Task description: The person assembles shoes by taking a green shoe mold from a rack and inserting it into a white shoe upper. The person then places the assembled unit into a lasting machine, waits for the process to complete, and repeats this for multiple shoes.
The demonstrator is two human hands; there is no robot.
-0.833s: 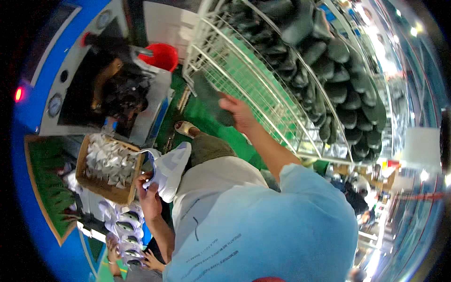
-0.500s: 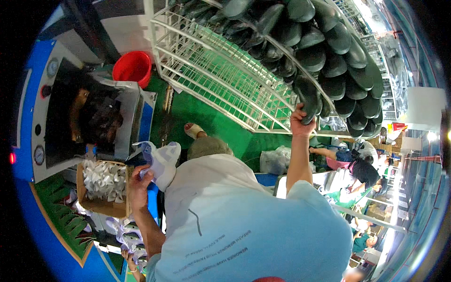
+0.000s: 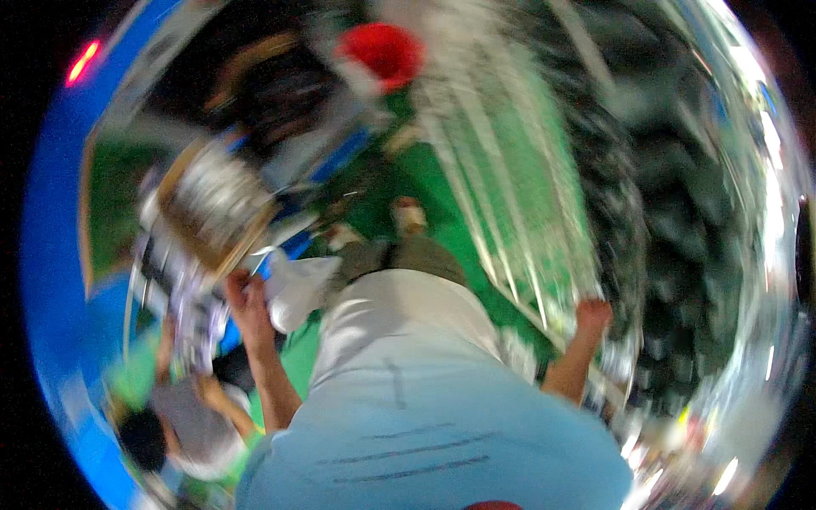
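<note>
A white shoe upper [image 3: 297, 291] hangs beside my left hand [image 3: 248, 302], whose fingers are closed on its edge, left of my body. On the other side my right hand [image 3: 592, 316] is a smeared, rounded shape at the lower end of the white wire rack [image 3: 484, 195]. Whether it holds anything does not show through the blur. Dark, rounded shoe-shaped pieces [image 3: 680, 221] hang in rows on the right, beyond that hand.
An open cardboard box [image 3: 191, 229] of white pieces stands front left, with whitish shoes [image 3: 200, 310] next to it. Behind it is a dark-mouthed machine [image 3: 280, 85], with a red bucket [image 3: 382, 55] to its right. A co-worker [image 3: 195, 425] sits at lower left.
My view has swung right and blurred. My right hand, earlier gripping a dark shoe-shaped piece on the rack, is now lower and nearer my body. The shoe upper stays in my left hand.
</note>
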